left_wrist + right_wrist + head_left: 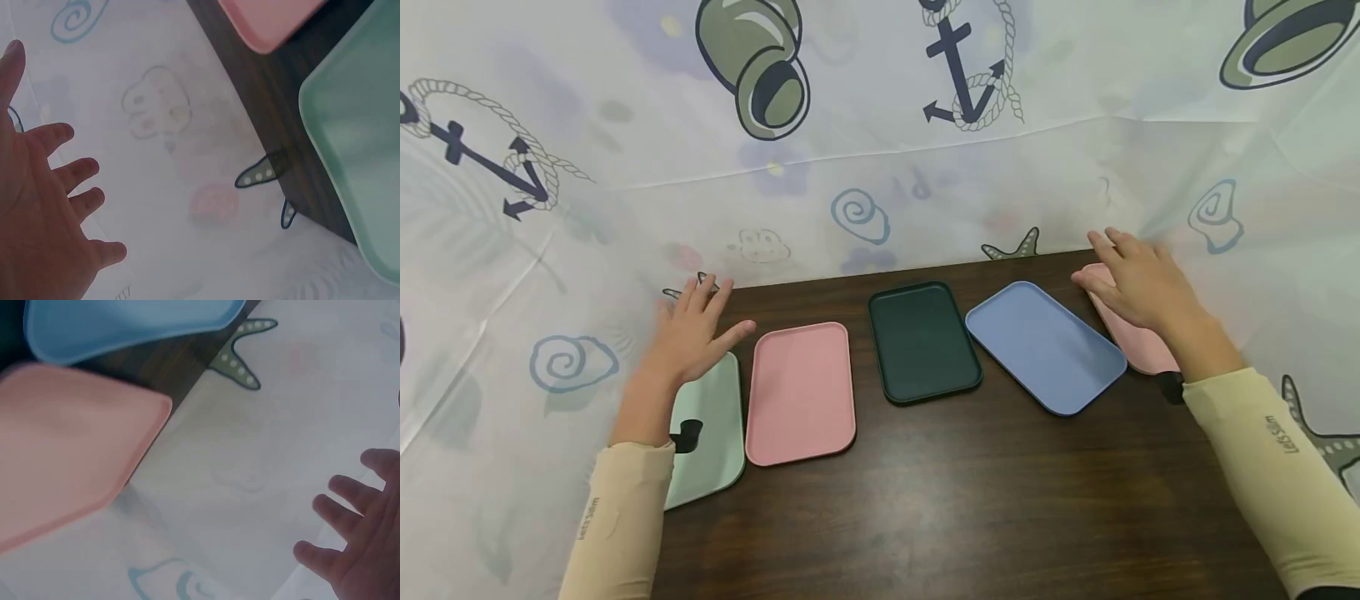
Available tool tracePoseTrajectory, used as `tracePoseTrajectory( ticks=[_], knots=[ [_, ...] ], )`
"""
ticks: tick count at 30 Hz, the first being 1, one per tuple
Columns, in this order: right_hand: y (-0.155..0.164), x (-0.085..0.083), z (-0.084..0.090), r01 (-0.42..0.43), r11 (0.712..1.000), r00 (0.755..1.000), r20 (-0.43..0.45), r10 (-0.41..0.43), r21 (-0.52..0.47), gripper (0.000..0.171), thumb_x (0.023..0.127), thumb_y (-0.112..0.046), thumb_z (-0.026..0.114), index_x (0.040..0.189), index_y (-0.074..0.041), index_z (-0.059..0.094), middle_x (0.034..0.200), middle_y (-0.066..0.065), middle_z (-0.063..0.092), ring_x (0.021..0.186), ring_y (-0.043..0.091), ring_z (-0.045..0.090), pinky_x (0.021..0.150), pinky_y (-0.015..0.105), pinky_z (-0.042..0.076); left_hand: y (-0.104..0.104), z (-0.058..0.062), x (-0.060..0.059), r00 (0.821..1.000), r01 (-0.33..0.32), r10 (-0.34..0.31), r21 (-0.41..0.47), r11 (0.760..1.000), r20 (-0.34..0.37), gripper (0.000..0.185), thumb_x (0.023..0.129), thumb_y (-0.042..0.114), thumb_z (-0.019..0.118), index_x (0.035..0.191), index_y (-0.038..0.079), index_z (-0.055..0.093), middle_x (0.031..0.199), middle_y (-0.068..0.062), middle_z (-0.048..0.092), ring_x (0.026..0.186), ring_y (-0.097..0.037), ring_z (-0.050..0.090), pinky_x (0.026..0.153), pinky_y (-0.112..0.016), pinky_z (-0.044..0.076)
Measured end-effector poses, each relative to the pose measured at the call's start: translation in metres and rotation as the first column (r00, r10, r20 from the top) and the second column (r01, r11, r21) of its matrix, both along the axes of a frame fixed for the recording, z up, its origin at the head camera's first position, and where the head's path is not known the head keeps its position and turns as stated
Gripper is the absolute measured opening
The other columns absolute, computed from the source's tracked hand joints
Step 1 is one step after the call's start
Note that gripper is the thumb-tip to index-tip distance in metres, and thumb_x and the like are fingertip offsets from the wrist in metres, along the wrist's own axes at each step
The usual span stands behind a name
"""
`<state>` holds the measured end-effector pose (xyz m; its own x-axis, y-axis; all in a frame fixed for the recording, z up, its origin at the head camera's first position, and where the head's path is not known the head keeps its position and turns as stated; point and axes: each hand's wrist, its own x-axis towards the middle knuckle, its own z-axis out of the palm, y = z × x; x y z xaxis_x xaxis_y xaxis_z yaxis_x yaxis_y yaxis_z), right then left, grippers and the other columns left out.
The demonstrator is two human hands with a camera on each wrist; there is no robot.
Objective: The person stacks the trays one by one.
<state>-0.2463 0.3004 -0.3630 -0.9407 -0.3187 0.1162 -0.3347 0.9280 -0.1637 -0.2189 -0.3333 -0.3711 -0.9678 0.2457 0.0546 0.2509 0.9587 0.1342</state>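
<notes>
bare table (970, 500), grips (688, 333) (1138, 279) over end trays' (711, 425) (1138, 342) edges

Both arms reach forward in beige sleeves, set wide apart. The left hand (692, 333) is flat, palm down, its fingers straight and spread, thumb splayed to the right. The right hand (1138, 283) also lies palm down with straight, slightly spread fingers.
</notes>
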Motion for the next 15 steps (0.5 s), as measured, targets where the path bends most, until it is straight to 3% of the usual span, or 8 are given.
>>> tracePoseTrajectory(
  ticks=[5, 10, 15],
  knots=[
    [-0.017, 0.004, -0.01, 0.017, 1.0, 1.0, -0.013, -0.018, -0.023, 0.078, 0.101, -0.057, 0.039, 0.155, -0.003, 0.023, 0.148, 0.031, 0.035, 0.129, 0.052, 0.037, 0.102, 0.064, 0.028, 0.023, -0.019, 0.0, 0.998, 0.054, -0.054, 0.016, 0.998, -0.036, 0.085, 0.097, 0.061, 0.045, 0.158, 0.009, 0.016, 0.16, -0.018, 0.016, 0.148, -0.036, 0.001, 0.105, -0.072, -0.005],
    [-0.047, 0.013, -0.025, 0.05, 0.994, 0.999, 0.026, -0.048, -0.095, 0.077, 0.098, -0.06, 0.043, 0.151, -0.004, 0.035, 0.137, 0.03, 0.049, 0.119, 0.047, 0.051, 0.084, 0.063, 0.044, 0.057, -0.041, -0.001, 0.993, 0.092, -0.091, 0.018, 0.996, -0.078, 0.084, 0.094, 0.061, 0.05, 0.156, 0.009, 0.026, 0.153, -0.016, 0.032, 0.144, -0.036, 0.019, 0.106, -0.071, 0.005],
    [-0.08, 0.023, -0.043, 0.078, 0.987, 0.993, 0.094, -0.065, -0.143, 0.066, 0.097, -0.056, 0.049, 0.142, -0.007, 0.052, 0.11, 0.012, 0.069, 0.082, 0.027, 0.065, 0.058, 0.045, 0.049, 0.098, -0.057, 0.002, 0.984, 0.113, -0.114, -0.013, 0.993, -0.135, 0.076, 0.094, 0.056, 0.056, 0.149, 0.006, 0.041, 0.131, -0.016, 0.052, 0.12, -0.037, 0.042, 0.091, -0.062, 0.029]
  ],
)
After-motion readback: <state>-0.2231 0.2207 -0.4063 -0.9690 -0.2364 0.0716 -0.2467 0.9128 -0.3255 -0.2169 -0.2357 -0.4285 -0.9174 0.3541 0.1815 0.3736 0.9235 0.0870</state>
